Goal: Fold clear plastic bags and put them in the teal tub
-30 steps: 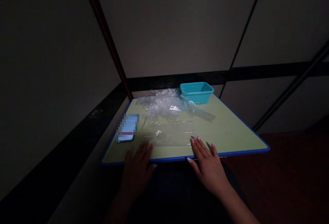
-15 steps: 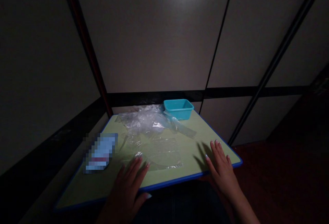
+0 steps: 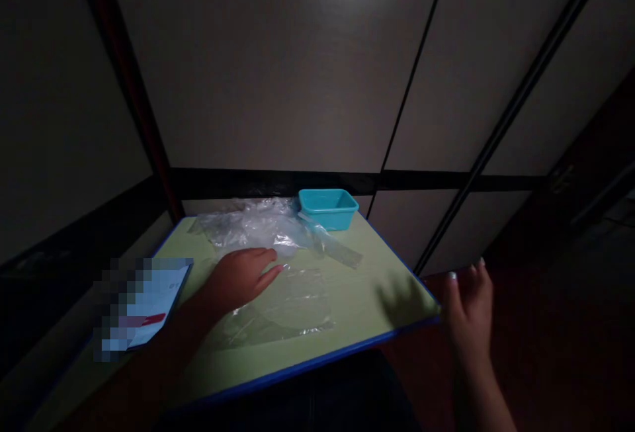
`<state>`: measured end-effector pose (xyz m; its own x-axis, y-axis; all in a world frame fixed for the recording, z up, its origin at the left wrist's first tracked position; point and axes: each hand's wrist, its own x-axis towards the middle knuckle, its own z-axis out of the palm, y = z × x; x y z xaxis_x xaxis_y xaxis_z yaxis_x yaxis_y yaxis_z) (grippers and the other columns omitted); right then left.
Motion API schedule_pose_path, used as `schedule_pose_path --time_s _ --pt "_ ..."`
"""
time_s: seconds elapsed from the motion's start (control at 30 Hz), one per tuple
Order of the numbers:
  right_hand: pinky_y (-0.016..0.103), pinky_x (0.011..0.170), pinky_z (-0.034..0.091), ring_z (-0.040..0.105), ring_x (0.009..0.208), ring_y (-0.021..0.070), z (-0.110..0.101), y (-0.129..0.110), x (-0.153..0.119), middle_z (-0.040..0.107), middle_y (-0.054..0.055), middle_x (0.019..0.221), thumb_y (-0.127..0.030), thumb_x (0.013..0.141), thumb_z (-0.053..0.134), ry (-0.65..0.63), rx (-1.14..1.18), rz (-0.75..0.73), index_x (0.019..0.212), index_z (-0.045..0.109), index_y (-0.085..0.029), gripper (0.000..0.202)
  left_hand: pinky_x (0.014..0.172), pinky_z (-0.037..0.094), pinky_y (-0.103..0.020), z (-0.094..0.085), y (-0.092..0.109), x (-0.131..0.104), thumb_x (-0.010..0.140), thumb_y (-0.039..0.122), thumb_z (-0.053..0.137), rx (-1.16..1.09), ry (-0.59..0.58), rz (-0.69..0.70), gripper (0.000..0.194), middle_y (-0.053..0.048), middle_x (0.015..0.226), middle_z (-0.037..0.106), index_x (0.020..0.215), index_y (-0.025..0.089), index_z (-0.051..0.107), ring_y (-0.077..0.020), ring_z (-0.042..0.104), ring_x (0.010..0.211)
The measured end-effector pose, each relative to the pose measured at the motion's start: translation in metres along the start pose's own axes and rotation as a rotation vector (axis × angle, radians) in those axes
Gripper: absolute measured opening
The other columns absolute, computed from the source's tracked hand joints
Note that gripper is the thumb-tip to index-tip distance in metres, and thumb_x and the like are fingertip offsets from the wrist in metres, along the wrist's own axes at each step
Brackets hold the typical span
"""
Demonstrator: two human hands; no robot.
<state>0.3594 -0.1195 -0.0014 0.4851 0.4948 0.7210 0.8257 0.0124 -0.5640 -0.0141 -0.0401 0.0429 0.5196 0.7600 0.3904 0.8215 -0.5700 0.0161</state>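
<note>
My left hand (image 3: 243,276) reaches across the table at the near edge of the pile of clear plastic bags (image 3: 268,220). Its thumb stands apart from the bent fingers, and I see nothing held; whether it touches the plastic I cannot tell. Below and right of it, a flat clear plastic bag (image 3: 297,306) lies spread on the tabletop, its left part partly behind the hand and wrist. My right hand (image 3: 471,313) hangs in the air past the table's right corner, thumb and fingers apart, with nothing in it.
A turquoise plastic basket (image 3: 335,219) stands at the back of the pale green, blue-edged table (image 3: 357,313), with a strip of plastic against it. A partly blurred booklet or sheet (image 3: 159,296) lies on the left. Dark-trimmed panels (image 3: 278,75) rise behind the table.
My left hand has moved forward from the near edge to the plastic pile. My right hand has moved right, off the table's corner. The view has shifted slightly right.
</note>
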Motion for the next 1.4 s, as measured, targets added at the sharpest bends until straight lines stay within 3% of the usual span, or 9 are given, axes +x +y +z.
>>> schedule_pose_path --time_s 0.07,0.13,0.23,0.33,0.43,0.63,0.87,1.1,1.4 --pt "0.05 0.094 0.039 0.049 0.116 0.0295 0.004 -0.015 0.015 0.048 0.021 0.129 -0.045 0.09 0.038 0.016 0.072 -0.028 0.14 0.028 -0.012 0.061 0.06 0.038 -0.027 0.008 -0.005 -0.002 0.09 0.038 0.038 0.012 -0.039 -0.086 0.03 -0.002 0.07 0.063 0.08 0.02 0.059 -0.0179 0.058 0.064" --pt "0.043 0.092 0.042 0.053 0.108 0.027 0.017 -0.042 0.02 0.056 0.017 0.116 -0.043 0.089 0.042 -0.251 0.058 -0.205 0.127 0.046 -0.013 0.049 0.055 0.033 -0.025 0.015 -0.01 -0.005 0.089 0.036 0.04 -0.022 -0.078 -0.13 0.026 0.001 0.063 0.059 0.074 0.021 0.055 -0.0161 0.055 0.057" --pt "0.036 0.09 0.042 0.054 0.103 0.0234 0.049 -0.095 0.014 0.059 0.012 0.109 -0.039 0.089 0.046 -0.699 0.024 -0.499 0.115 0.056 -0.016 0.036 0.054 0.03 -0.023 0.019 -0.014 -0.009 0.088 0.036 0.04 -0.114 -0.084 -0.158 0.023 0.003 0.058 0.052 0.072 0.021 0.05 -0.0141 0.05 0.054" --pt "0.032 0.082 0.044 0.058 0.094 0.022 0.088 -0.137 0.005 0.062 0.01 0.102 -0.041 0.085 0.054 -0.941 -0.06 -0.653 0.111 0.059 -0.019 0.034 0.053 0.027 -0.023 0.015 -0.015 -0.01 0.087 0.035 0.038 -0.14 -0.078 -0.176 0.027 0.004 0.056 0.046 0.066 0.021 0.045 -0.0127 0.045 0.052" --pt "0.03 0.072 0.044 0.06 0.087 0.0222 0.121 -0.157 -0.001 0.063 0.01 0.1 -0.05 0.079 0.06 -1.103 -0.141 -0.694 0.104 0.061 -0.018 0.04 0.053 0.026 -0.023 0.011 -0.015 -0.01 0.087 0.036 0.036 -0.159 -0.072 -0.182 0.031 0.004 0.055 0.043 0.061 0.021 0.041 -0.0125 0.042 0.052" --pt "0.033 0.077 0.042 0.055 0.095 0.027 0.149 -0.145 -0.006 0.058 0.014 0.108 -0.063 0.06 0.073 -1.057 -0.002 -0.644 0.109 0.053 -0.014 0.072 0.052 0.025 -0.024 0.016 -0.02 -0.01 0.086 0.034 0.034 -0.184 -0.065 -0.334 0.026 0.004 0.055 0.042 0.063 0.022 0.041 -0.013 0.041 0.052" --pt "0.03 0.074 0.038 0.054 0.092 0.0253 0.155 -0.13 -0.005 0.061 0.012 0.095 -0.05 0.066 0.075 -1.126 -0.007 -0.639 0.094 0.06 -0.015 0.047 0.062 0.04 -0.027 0.036 -0.034 -0.008 0.084 0.029 0.039 -0.322 0.068 -0.346 0.015 -0.001 0.075 0.053 0.079 0.021 0.051 -0.017 0.052 0.068" --pt "0.025 0.066 0.034 0.053 0.083 0.0207 0.158 -0.133 -0.008 0.062 0.007 0.084 -0.044 0.063 0.079 -1.241 0.013 -0.614 0.082 0.062 -0.016 0.038 0.086 0.044 -0.036 0.06 -0.038 0.001 0.081 0.025 0.052 -0.231 0.03 -0.186 0.019 -0.009 0.099 0.056 0.097 0.017 0.056 -0.0233 0.054 0.096" --pt "0.021 0.057 0.029 0.051 0.065 0.0121 0.156 -0.133 -0.007 0.062 0.001 0.075 -0.037 0.069 0.075 -1.32 0.14 -0.539 0.084 0.062 -0.016 0.029 0.09 0.043 -0.04 0.063 -0.042 -0.002 0.083 0.025 0.049 -0.229 0.006 -0.146 0.025 -0.011 0.104 0.057 0.105 0.015 0.058 -0.0253 0.054 0.099"
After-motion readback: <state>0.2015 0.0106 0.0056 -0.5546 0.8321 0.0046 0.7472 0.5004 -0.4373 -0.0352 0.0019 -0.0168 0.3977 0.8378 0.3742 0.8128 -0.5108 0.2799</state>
